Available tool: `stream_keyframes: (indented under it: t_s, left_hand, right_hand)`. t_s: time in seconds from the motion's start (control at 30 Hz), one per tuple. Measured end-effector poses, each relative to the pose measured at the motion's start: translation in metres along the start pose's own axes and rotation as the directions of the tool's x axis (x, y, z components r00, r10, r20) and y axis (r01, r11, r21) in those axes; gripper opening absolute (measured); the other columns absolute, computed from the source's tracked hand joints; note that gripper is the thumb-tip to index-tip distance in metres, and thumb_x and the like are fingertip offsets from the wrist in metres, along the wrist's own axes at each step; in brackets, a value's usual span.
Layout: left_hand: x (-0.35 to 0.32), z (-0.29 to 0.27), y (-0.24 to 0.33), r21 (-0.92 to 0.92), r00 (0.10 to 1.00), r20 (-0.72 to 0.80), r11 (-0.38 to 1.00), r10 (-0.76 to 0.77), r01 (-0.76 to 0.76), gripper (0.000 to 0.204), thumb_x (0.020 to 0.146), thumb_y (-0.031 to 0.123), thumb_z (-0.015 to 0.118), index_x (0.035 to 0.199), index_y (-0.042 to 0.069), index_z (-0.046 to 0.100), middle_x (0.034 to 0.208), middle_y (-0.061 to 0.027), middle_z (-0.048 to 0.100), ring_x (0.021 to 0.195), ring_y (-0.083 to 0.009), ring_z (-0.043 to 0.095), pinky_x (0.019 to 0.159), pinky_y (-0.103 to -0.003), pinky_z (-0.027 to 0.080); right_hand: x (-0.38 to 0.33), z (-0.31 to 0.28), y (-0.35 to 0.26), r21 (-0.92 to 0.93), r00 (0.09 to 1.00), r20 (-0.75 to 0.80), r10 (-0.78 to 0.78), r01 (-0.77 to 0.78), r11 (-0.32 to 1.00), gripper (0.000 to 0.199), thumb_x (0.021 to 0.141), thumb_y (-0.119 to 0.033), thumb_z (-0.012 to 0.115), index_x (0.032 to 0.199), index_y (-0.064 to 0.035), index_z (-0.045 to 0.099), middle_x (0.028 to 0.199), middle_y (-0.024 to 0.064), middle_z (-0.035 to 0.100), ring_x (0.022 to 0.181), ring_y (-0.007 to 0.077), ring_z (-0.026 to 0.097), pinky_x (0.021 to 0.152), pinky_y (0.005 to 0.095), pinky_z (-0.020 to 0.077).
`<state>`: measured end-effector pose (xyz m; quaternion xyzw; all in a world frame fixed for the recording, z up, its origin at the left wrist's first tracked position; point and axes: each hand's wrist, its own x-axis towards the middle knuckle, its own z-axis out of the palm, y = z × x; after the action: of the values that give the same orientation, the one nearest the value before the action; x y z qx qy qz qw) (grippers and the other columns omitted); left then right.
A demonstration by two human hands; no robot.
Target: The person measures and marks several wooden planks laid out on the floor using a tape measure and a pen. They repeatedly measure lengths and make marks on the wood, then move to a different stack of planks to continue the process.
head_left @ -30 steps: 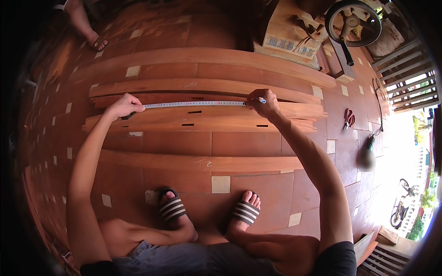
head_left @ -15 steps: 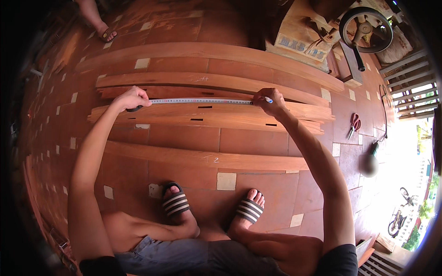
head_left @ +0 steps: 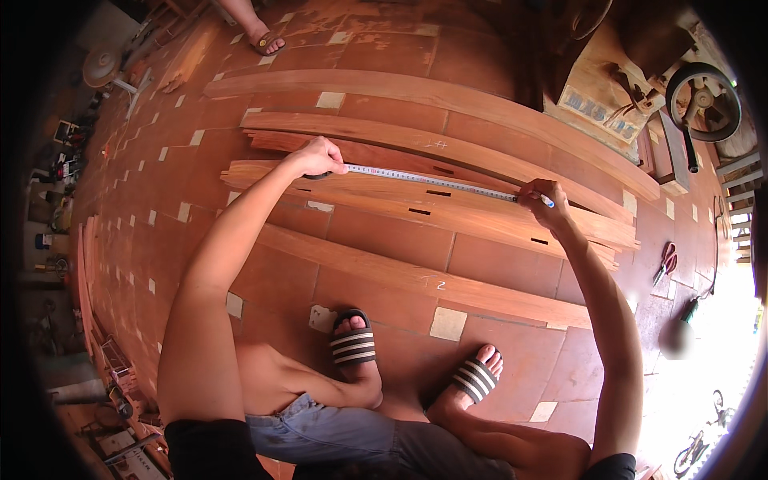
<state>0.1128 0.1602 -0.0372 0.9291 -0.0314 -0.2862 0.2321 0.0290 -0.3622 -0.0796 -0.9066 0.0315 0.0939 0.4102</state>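
Observation:
A tape measure [head_left: 432,182] is stretched along the wooden boards [head_left: 352,188] on the floor. My left hand [head_left: 318,157] is closed on its dark case, near the boards' left end. At the other end of the blade my right hand [head_left: 544,197] is closed, with a blue and white pen [head_left: 547,202] between its fingers. Those fingers cover the tape's end, so I cannot tell how they grip it. Dark slots are cut into the boards below the blade. A separate board [head_left: 416,276] with a chalk mark lies nearer my feet.
Red-handled scissors [head_left: 666,264] lie right of the boards. A machine with a black handwheel [head_left: 704,102] stands at the far right. Another long board [head_left: 448,92] lies farther off. A person's sandalled foot [head_left: 270,43] is at the top. Assorted items line the left edge.
My view has turned left, so the scene appears shifted right and tilted. Both hands keep their places at the ends of the stretched tape measure.

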Motion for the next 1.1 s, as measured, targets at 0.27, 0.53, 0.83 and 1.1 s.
stream_keyframes:
  t_s: [0.27,0.53,0.83,1.1]
  left_hand:
    - [-0.007,0.01,0.011,0.051,0.998,-0.02,0.997,-0.062,0.063,0.028,0.079,0.028,0.086,0.086,0.003,0.076,0.078,-0.0066,0.069,0.075,-0.0165,0.061,0.07,-0.036,0.049]
    - [-0.01,0.012,0.012,0.065,0.993,-0.053,0.992,-0.107,0.11,0.03,0.077,0.029,0.088,0.083,0.002,0.074,0.075,-0.0061,0.067,0.069,-0.0149,0.059,0.063,-0.035,0.048]
    - [-0.018,0.017,0.014,0.047,0.989,-0.111,0.994,-0.095,0.101,0.028,0.076,0.03,0.089,0.081,0.006,0.075,0.072,-0.0037,0.068,0.067,-0.0137,0.061,0.063,-0.034,0.048]
    - [-0.009,0.02,-0.012,0.095,0.983,-0.168,0.994,0.078,-0.062,0.031,0.075,0.036,0.089,0.08,0.008,0.076,0.075,-0.0069,0.073,0.07,-0.0191,0.068,0.068,-0.036,0.053]
  right_hand:
    - [-0.002,-0.002,-0.001,0.019,1.0,-0.004,0.029,-0.029,0.999,0.019,0.074,-0.023,0.078,0.089,-0.0101,0.079,0.075,0.0048,0.07,0.076,0.0194,0.069,0.072,0.0339,0.0534]
    - [-0.001,-0.001,-0.001,0.008,1.0,-0.001,0.02,-0.02,1.0,0.019,0.076,-0.022,0.078,0.091,-0.0097,0.079,0.077,0.0058,0.071,0.077,0.0191,0.069,0.072,0.0337,0.0527]
    - [0.002,0.004,0.016,0.06,0.996,-0.043,-0.076,0.078,0.995,0.02,0.076,-0.023,0.077,0.09,-0.009,0.078,0.078,0.0067,0.072,0.076,0.0207,0.07,0.071,0.0343,0.0528]
    - [-0.003,0.005,0.005,0.007,0.995,-0.047,-0.091,0.092,0.996,0.016,0.078,-0.021,0.078,0.089,-0.0088,0.077,0.085,0.0102,0.077,0.083,0.0222,0.075,0.076,0.0346,0.0567]
